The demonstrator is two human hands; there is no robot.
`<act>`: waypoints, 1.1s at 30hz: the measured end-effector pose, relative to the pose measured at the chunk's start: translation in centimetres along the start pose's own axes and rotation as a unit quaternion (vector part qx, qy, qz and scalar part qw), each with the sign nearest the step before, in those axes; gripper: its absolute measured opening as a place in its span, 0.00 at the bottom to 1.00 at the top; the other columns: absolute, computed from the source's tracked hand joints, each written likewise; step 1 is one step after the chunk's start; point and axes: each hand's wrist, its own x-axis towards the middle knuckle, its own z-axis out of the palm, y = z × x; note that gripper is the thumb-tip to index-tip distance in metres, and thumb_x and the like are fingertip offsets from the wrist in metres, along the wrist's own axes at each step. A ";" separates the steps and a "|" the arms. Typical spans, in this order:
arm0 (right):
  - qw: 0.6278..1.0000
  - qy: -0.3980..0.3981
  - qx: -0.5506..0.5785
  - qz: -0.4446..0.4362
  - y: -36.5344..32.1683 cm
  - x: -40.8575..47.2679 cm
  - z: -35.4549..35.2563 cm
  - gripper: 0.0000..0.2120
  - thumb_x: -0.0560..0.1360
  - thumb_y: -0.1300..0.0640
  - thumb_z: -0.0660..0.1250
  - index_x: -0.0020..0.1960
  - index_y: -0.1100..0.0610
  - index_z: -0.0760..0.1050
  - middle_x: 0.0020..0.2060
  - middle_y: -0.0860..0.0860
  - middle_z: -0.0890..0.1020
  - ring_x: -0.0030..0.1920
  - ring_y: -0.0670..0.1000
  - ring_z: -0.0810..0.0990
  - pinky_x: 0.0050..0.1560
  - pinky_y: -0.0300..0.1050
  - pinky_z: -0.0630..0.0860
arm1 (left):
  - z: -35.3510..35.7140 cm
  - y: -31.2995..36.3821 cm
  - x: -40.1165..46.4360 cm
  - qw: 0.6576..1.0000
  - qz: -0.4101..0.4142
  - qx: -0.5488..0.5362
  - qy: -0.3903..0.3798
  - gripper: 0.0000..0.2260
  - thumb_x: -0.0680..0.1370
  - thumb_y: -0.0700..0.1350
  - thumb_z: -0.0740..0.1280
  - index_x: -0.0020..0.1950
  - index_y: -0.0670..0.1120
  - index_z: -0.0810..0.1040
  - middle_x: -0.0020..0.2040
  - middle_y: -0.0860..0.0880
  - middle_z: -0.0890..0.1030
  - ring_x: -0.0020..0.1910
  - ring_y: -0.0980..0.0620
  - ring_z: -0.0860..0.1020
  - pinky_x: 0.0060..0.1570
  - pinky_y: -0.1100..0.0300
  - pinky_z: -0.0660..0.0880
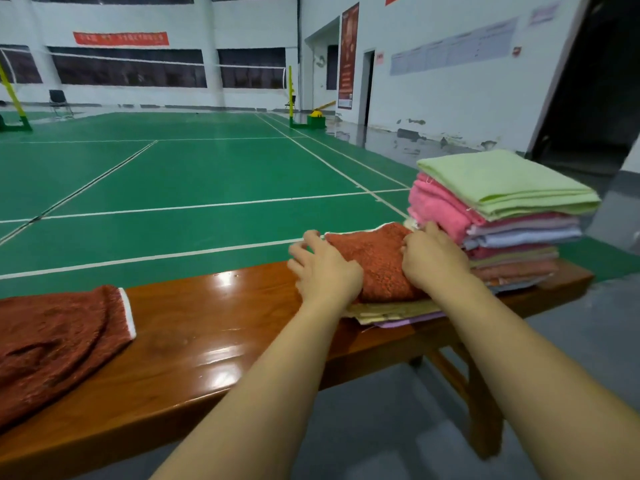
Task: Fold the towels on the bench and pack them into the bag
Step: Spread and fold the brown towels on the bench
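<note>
On the counter (214,327), right of centre, the soft, light, floppy rust-orange towel (375,261) lies under both hands, left hand (323,268) spread flat, right hand (434,256) curled gripping its far edge, where it probably lifts best.

body: two bare forearms + hands in view, no other body parts | left hand (323,268): bare, no glove/ring/watch seen | right hand (434,256): bare, same | sleeves: none visible up to frame edge | nails: short, details blurred
</note>
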 end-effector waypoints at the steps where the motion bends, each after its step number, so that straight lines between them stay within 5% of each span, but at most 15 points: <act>1: 1.000 0.021 0.020 -0.008 0.0 0.1 0.1 0.14 0.82 0.56 0.59 0.62 0.59 0.79 0.66 0.58 0.72 0.63 0.62 0.75 0.59 0.57 0.75 | 0.0 0.2 -0.2 0.998 0.043 0.028 0.046 0.29 0.76 0.44 0.67 0.75 0.47 0.61 0.74 0.43 0.60 0.74 0.40 0.59 0.72 0.47 0.61; 3: 0.992 0.063 0.084 -0.062 -0.1 0.6 0.2 0.16 0.84 0.54 0.56 0.63 0.59 0.78 0.71 0.58 0.72 0.67 0.61 0.73 0.66 0.56 0.73 | 0.2 0.6 0.2 0.984 0.154 0.046 0.076 0.24 0.78 0.42 0.63 0.75 0.48 0.67 0.78 0.46 0.61 0.78 0.44 0.57 0.74 0.47 0.58; 5: 0.984 0.003 0.130 -0.125 -0.3 0.9 0.8 0.19 0.85 0.52 0.53 0.69 0.57 0.75 0.74 0.57 0.69 0.74 0.58 0.67 0.74 0.52 0.63 | 1.2 0.5 0.9 0.970 0.221 0.101 0.004 0.21 0.83 0.47 0.57 0.76 0.47 0.68 0.81 0.46 0.59 0.80 0.46 0.54 0.78 0.49 0.53; 8: 0.983 -0.135 0.079 -0.097 0.2 0.6 2.4 0.26 0.86 0.45 0.47 0.79 0.53 0.62 0.80 0.52 0.60 0.80 0.53 0.56 0.79 0.51 0.50 | 3.2 -1.6 1.4 0.960 0.190 0.158 -0.134 0.25 0.86 0.53 0.47 0.82 0.44 0.55 0.83 0.46 0.50 0.82 0.48 0.45 0.80 0.48 0.43; 14: 0.988 -0.109 0.084 -0.077 -0.1 0.4 2.3 0.27 0.85 0.43 0.48 0.80 0.53 0.61 0.80 0.50 0.59 0.80 0.52 0.56 0.78 0.52 0.53 | 2.8 -2.0 1.7 0.964 0.172 0.125 -0.160 0.27 0.87 0.55 0.48 0.83 0.45 0.53 0.83 0.46 0.47 0.82 0.48 0.43 0.80 0.49 0.41; 19: 0.979 -0.043 0.102 -0.169 -3.3 -0.7 1.1 0.24 0.85 0.45 0.52 0.79 0.51 0.63 0.79 0.48 0.62 0.81 0.51 0.54 0.79 0.54 0.49 | -0.2 -3.8 1.8 0.988 0.071 0.105 -0.085 0.30 0.83 0.63 0.50 0.82 0.50 0.58 0.83 0.48 0.53 0.82 0.44 0.49 0.79 0.41 0.51; 27: 0.951 -0.059 0.090 -0.291 -13.5 -3.4 2.1 0.24 0.85 0.46 0.54 0.79 0.51 0.63 0.80 0.47 0.60 0.80 0.50 0.57 0.78 0.51 0.54 | -9.9 -10.4 1.8 0.973 0.039 0.227 0.017 0.28 0.84 0.59 0.53 0.81 0.46 0.59 0.82 0.45 0.58 0.81 0.44 0.55 0.78 0.43 0.55; 33: 0.923 -0.088 0.146 -0.345 -22.6 -6.5 3.6 0.21 0.84 0.44 0.56 0.73 0.51 0.71 0.72 0.50 0.73 0.71 0.54 0.71 0.71 0.51 0.68 | -19.3 -17.1 -0.8 0.944 -0.035 0.306 0.117 0.21 0.82 0.54 0.60 0.70 0.44 0.70 0.68 0.39 0.72 0.67 0.37 0.70 0.65 0.47 0.68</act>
